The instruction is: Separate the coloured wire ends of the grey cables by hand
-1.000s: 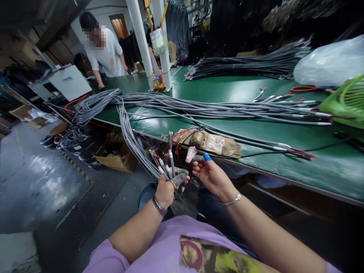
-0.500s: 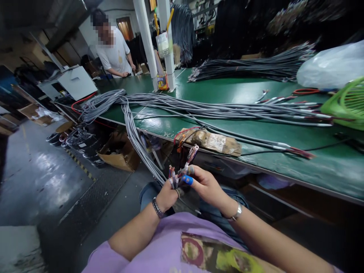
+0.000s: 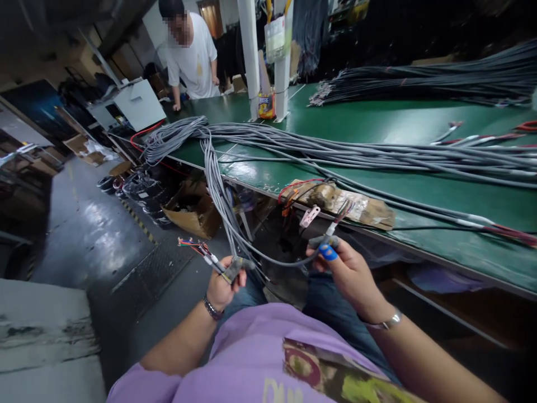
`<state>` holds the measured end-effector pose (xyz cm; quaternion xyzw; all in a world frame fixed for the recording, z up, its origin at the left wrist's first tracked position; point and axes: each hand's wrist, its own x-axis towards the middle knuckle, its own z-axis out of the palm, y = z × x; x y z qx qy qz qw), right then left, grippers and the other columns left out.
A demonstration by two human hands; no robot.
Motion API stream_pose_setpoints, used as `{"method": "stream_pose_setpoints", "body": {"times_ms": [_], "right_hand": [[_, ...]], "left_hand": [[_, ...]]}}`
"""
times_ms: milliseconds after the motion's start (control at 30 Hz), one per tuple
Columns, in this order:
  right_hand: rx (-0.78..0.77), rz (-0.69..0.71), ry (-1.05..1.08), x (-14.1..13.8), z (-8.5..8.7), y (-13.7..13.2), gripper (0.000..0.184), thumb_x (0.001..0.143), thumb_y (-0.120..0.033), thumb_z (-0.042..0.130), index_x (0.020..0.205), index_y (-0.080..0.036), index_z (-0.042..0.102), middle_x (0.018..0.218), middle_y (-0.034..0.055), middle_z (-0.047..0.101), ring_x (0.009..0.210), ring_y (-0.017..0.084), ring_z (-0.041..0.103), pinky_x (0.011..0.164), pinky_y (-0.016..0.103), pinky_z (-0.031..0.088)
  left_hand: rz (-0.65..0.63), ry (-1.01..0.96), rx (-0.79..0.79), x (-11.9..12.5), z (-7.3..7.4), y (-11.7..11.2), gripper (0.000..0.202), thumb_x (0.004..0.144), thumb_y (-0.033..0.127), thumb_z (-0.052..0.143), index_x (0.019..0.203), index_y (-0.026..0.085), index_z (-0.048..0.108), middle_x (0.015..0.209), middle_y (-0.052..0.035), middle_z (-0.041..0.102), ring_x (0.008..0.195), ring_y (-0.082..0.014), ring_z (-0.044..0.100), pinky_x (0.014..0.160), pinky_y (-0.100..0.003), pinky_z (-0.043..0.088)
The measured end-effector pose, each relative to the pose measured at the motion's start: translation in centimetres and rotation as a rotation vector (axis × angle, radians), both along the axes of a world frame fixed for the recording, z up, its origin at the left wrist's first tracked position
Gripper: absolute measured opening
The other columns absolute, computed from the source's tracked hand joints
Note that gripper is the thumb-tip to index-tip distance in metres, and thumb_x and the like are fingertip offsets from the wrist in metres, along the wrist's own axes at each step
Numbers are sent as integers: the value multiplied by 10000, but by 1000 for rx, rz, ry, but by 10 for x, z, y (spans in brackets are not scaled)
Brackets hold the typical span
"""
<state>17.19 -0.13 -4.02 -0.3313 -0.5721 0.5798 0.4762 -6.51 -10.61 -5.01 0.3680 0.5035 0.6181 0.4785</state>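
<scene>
My left hand (image 3: 225,282) is closed round a bunch of grey cable ends (image 3: 197,251), whose coloured stripped wires fan out to the left. My right hand (image 3: 344,270), with a blue cover on one fingertip, pinches a single grey cable (image 3: 280,261) near its stripped end. That end points up toward the table edge. The single cable sags in a curve between my two hands. The grey cables hang down from a long bundle (image 3: 335,154) lying across the green table (image 3: 419,196).
A taped brown block (image 3: 356,201) with red wires sits at the table's near edge. More cable bundles (image 3: 419,84) lie at the back. A person in a white shirt (image 3: 193,56) stands at the far end. Cardboard boxes (image 3: 188,210) lie on the floor below.
My hands have moved apart: the right hand has drawn one cable out of the bunch to the right, while the left hand swung the remaining ends down and left.
</scene>
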Motion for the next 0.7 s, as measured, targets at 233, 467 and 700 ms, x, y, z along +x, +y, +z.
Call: {"method": "stream_pose_setpoints", "body": {"times_ms": [233, 467, 700], "right_hand": [[194, 202, -283, -6, -10, -9, 306, 855, -474, 542, 853, -185, 646, 731, 40, 655, 556, 123, 507, 520, 246, 430], [175, 313, -249, -14, -9, -21, 331, 847, -497, 543, 813, -184, 646, 694, 18, 638, 586, 128, 532, 566, 245, 463], [7, 75, -62, -7, 8, -4, 299, 813, -480, 605, 884, -191, 635, 778, 46, 678, 587, 136, 591, 582, 271, 506]], "left_hand": [[33, 45, -35, 1, 13, 10, 345, 774, 457, 634, 771, 118, 698, 483, 10, 567, 319, -35, 367, 330, -187, 186], [-206, 104, 9, 39, 13, 38, 382, 817, 453, 607, 1022, 140, 684, 933, -112, 707, 648, -120, 607, 456, -191, 337], [-391, 239, 89, 60, 21, 39, 435, 797, 462, 625, 1099, 151, 656, 1067, -114, 678, 1048, -253, 585, 932, -369, 438]]}}
